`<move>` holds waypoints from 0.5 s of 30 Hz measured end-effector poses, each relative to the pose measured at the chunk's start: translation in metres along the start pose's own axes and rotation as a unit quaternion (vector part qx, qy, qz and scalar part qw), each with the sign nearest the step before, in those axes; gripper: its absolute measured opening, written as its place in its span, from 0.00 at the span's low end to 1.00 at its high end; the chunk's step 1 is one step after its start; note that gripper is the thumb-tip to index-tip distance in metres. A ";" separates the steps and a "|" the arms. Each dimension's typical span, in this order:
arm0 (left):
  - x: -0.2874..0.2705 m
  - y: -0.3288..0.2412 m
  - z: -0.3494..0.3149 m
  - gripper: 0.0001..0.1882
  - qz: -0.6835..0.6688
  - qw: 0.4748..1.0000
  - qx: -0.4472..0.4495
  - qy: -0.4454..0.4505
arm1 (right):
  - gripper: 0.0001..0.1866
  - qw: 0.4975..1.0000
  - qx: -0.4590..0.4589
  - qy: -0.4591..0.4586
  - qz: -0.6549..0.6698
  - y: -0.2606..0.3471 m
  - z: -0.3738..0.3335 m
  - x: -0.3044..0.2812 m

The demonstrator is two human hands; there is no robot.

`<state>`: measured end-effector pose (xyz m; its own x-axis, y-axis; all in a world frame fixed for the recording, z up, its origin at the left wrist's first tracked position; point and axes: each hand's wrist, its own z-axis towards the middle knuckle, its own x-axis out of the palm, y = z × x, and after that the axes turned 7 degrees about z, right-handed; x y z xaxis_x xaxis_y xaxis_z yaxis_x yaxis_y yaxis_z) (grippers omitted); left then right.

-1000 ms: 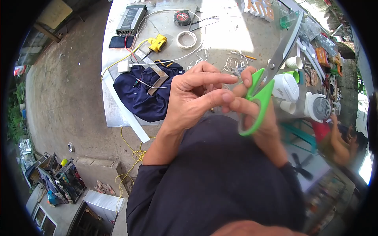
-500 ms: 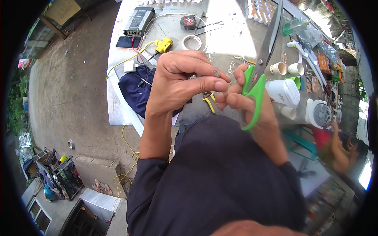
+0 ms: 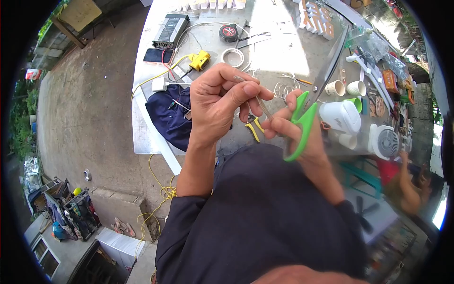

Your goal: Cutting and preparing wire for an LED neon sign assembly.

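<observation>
Between thumb and fingers, my left hand [image 3: 213,104] pinches one end of a thin translucent strip [image 3: 264,108]. The strip slants down to the fingertips of my right hand [image 3: 312,149], which are closed near its other end. Scissors [image 3: 308,125] with green handles hang in my right hand, their long blades pointing up and away to the right. The strip is clear of the blades. On the table beyond my hands lie yellow-handled cutters [image 3: 254,128], and a dark blue cloth [image 3: 165,116] is left of my left wrist.
A tape roll [image 3: 232,57], tape measure [image 3: 229,32], black power supply [image 3: 171,29] and yellow plug-like block [image 3: 199,60] lie farther back. At right stand paper cups [image 3: 335,88], a white jug [image 3: 339,117] and a small fan [image 3: 384,141]. Another person's arm [image 3: 409,187] shows at far right.
My left hand has drawn back up and left from my right fingertips, so a longer stretch of the strip shows between them. The scissors remain in my right hand.
</observation>
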<state>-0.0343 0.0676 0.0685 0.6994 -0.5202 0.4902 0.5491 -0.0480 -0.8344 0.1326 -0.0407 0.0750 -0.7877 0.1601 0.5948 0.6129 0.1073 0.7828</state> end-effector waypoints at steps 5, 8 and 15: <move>0.002 0.001 0.000 0.04 0.018 0.999 0.010 -0.035 | 0.20 0.993 -0.082 -0.006 -0.090 -0.004 -0.002 0.002; 0.005 0.000 0.002 0.05 0.048 0.997 0.025 -0.059 | 0.21 0.982 -0.127 -0.029 -0.139 -0.011 -0.001 0.004; 0.012 -0.002 0.003 0.07 0.118 0.985 -0.032 -0.122 | 0.21 0.940 -0.223 -0.032 -0.257 -0.033 0.017 -0.005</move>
<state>-0.0261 0.0644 0.0770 0.8978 -0.3024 0.3202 0.3337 -0.0076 -0.9427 0.1173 -0.0280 0.0424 -0.9584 0.2609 0.1155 0.0535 -0.2334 0.9709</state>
